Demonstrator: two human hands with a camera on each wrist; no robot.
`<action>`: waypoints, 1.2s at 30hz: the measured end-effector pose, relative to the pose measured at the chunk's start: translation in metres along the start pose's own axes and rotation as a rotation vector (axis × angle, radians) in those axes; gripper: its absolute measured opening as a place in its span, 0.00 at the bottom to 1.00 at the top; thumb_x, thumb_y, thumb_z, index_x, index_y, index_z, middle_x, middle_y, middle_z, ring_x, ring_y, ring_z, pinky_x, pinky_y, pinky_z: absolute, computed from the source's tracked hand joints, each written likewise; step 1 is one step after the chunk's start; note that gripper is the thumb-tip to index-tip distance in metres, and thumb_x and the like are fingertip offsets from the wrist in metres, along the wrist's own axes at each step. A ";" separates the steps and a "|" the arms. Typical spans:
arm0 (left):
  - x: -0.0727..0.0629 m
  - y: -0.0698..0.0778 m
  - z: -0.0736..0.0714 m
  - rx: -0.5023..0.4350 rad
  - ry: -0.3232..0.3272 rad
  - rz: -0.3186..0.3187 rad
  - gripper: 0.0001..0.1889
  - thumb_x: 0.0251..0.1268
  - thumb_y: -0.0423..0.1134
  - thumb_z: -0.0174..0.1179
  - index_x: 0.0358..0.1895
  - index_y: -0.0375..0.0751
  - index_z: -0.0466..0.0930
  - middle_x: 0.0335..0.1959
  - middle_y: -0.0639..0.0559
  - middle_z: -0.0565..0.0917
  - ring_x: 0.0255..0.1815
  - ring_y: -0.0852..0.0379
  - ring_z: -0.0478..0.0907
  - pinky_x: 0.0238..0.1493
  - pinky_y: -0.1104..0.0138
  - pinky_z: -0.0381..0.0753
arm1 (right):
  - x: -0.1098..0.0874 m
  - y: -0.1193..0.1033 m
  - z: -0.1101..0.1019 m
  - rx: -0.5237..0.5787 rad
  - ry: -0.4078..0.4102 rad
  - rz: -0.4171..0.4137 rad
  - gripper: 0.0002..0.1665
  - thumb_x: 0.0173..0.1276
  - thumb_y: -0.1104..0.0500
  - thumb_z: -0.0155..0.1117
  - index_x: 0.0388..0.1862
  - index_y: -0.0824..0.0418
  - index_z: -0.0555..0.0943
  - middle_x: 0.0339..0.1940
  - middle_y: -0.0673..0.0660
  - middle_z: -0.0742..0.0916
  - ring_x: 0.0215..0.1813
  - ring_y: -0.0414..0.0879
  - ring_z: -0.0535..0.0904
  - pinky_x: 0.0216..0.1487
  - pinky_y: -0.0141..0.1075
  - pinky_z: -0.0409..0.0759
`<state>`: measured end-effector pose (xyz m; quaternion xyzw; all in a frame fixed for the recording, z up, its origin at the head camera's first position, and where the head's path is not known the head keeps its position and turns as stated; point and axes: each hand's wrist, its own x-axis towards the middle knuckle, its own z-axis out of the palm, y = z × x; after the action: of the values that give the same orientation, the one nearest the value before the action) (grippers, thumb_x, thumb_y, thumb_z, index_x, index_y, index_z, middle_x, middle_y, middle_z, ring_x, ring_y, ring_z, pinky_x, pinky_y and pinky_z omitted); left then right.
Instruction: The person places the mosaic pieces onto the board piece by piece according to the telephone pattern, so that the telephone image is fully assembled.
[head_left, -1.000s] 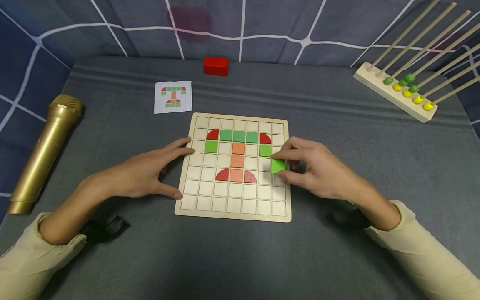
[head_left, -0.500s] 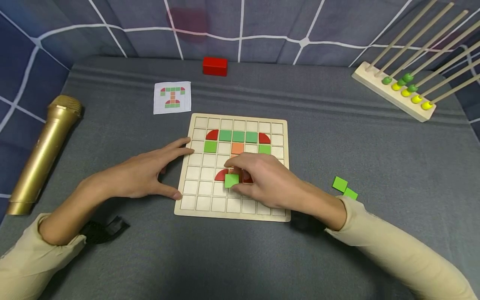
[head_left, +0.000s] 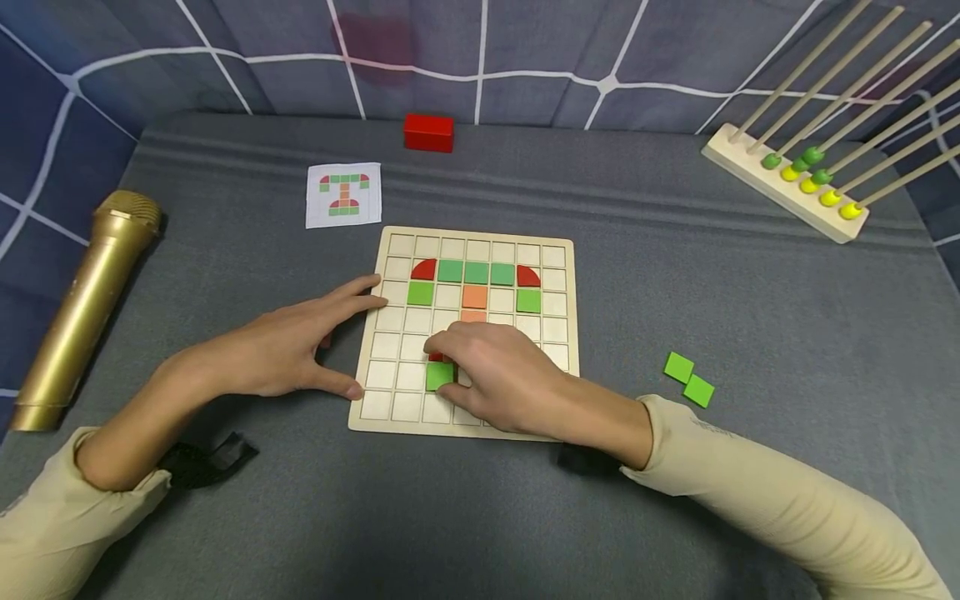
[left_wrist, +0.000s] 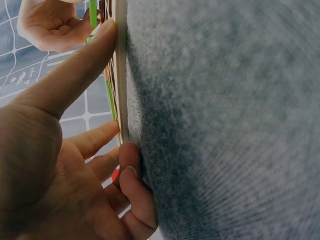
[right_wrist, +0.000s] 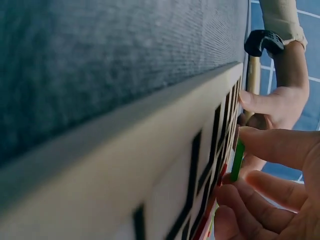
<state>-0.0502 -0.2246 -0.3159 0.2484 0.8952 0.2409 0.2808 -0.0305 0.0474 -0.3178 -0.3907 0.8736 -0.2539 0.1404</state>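
The wooden grid board [head_left: 386,345] lies flat on the grey cloth in the head view. My right hand [head_left: 498,375] pinches a green square tile [head_left: 439,377] between thumb and fingers, over the board's lower left part. Seen edge-on in the right wrist view, that green tile [right_wrist: 237,161] stands just off the board. Along the board's left edge, my left hand [head_left: 270,346] rests its thumb and fingertips, spread apart. Red quarter-round tiles [head_left: 528,276], darker green squares [head_left: 476,272], light green squares [head_left: 420,292] and orange squares [head_left: 475,296] sit in cells. My right hand hides the lower middle cells.
Two loose green tiles [head_left: 688,379] lie right of the board. Behind it are a pattern card [head_left: 343,195] and a red block [head_left: 429,133]. A gold microphone [head_left: 90,308] lies at far left; a wooden peg rack with beads [head_left: 787,183] stands at back right.
My right hand has carried the green tile leftward from the board's right edge to its lower left part, uncovering the two loose green tiles. My left hand has stayed in place.
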 end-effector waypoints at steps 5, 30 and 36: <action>-0.001 -0.001 0.000 -0.001 -0.002 -0.002 0.52 0.50 0.63 0.71 0.77 0.51 0.56 0.80 0.55 0.45 0.34 0.58 0.68 0.36 0.61 0.67 | 0.000 -0.001 0.004 -0.048 -0.002 -0.018 0.16 0.60 0.63 0.72 0.48 0.59 0.83 0.35 0.47 0.81 0.36 0.40 0.74 0.38 0.34 0.74; 0.000 -0.001 0.001 0.001 -0.003 -0.003 0.53 0.50 0.64 0.71 0.77 0.50 0.56 0.80 0.53 0.45 0.34 0.58 0.68 0.35 0.61 0.67 | 0.000 0.000 0.001 -0.045 0.014 0.010 0.16 0.60 0.60 0.74 0.47 0.59 0.84 0.37 0.50 0.81 0.37 0.41 0.75 0.39 0.36 0.74; 0.000 0.000 0.001 0.000 -0.005 -0.008 0.53 0.49 0.63 0.72 0.77 0.50 0.56 0.80 0.54 0.45 0.35 0.57 0.68 0.35 0.61 0.67 | -0.009 0.005 -0.012 -0.008 0.035 0.029 0.15 0.62 0.59 0.73 0.48 0.58 0.85 0.36 0.48 0.80 0.34 0.40 0.73 0.38 0.35 0.72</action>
<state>-0.0502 -0.2246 -0.3166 0.2454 0.8956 0.2391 0.2837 -0.0325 0.0610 -0.3099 -0.3741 0.8824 -0.2552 0.1274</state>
